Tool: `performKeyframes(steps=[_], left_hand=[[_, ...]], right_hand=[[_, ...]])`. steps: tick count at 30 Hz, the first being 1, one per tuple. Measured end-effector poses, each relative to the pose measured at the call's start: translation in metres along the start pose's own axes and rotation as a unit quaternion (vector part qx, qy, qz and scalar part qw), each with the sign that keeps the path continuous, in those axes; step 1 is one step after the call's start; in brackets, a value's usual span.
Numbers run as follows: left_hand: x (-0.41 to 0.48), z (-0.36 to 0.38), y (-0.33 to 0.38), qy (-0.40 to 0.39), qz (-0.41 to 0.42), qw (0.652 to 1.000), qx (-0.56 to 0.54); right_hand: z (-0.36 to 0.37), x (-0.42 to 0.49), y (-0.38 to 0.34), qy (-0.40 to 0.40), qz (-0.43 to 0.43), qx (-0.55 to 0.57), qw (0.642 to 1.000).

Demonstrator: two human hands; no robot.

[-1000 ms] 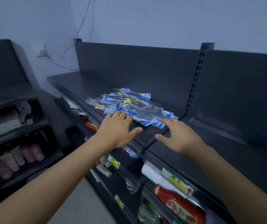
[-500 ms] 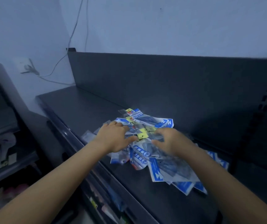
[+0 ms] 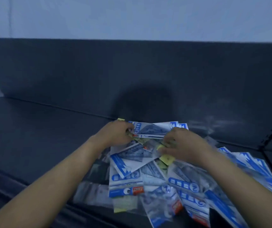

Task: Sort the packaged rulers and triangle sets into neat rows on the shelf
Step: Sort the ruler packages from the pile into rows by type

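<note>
On the shelf [image 3: 49, 137], near its back, a pile [image 3: 148, 178] of packets sprawls; the left hand [image 3: 115, 134] grips the rear packet [image 3: 151, 129] by one end, right hand [image 3: 184, 143] fingers curled at the other, hold unclear

Packets [image 3: 150, 176] blurred — print unreadable, lowest ones cropped, fingers [image 3: 164, 150] partly hidden
</note>
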State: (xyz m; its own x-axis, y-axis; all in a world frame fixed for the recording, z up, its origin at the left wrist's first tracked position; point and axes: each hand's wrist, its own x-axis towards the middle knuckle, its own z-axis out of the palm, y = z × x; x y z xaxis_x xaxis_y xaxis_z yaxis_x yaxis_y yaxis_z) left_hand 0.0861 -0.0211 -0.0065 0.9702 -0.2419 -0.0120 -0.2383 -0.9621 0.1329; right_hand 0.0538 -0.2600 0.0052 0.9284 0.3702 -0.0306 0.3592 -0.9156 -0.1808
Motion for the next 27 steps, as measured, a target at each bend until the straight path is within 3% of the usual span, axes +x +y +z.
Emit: performKeyframes(steps=[4, 8, 12, 17, 21, 27], left_hand=[[0.018, 0.003, -0.018, 0.002, 0.103, 0.993, -0.059], [0.023, 0.004, -0.031, -0.039, 0.121, 0.977, -0.172], [0.024, 0.003, -0.037, -0.028, 0.145, 0.972, -0.181], [0.02, -0.005, -0.041, -0.12, 0.129, 0.946, -0.271], [0.017, -0.01, -0.04, -0.199, 0.099, 0.947, -0.234], [0.006, -0.025, -0.05, -0.249, 0.078, 0.94, -0.217]], right_hand=[[0.008, 0.009, -0.017, 0.003, 0.036, 0.016, 0.999], [0.013, 0.009, -0.018, 0.014, 0.048, 0.036, 0.998], [0.012, 0.006, -0.012, 0.01, 0.067, 0.048, 0.997], [0.014, 0.004, -0.011, 0.025, 0.073, 0.027, 0.997], [0.014, 0.002, -0.011, 0.031, 0.069, 0.007, 0.997], [0.007, -0.009, -0.003, 0.037, 0.073, -0.041, 0.996]])
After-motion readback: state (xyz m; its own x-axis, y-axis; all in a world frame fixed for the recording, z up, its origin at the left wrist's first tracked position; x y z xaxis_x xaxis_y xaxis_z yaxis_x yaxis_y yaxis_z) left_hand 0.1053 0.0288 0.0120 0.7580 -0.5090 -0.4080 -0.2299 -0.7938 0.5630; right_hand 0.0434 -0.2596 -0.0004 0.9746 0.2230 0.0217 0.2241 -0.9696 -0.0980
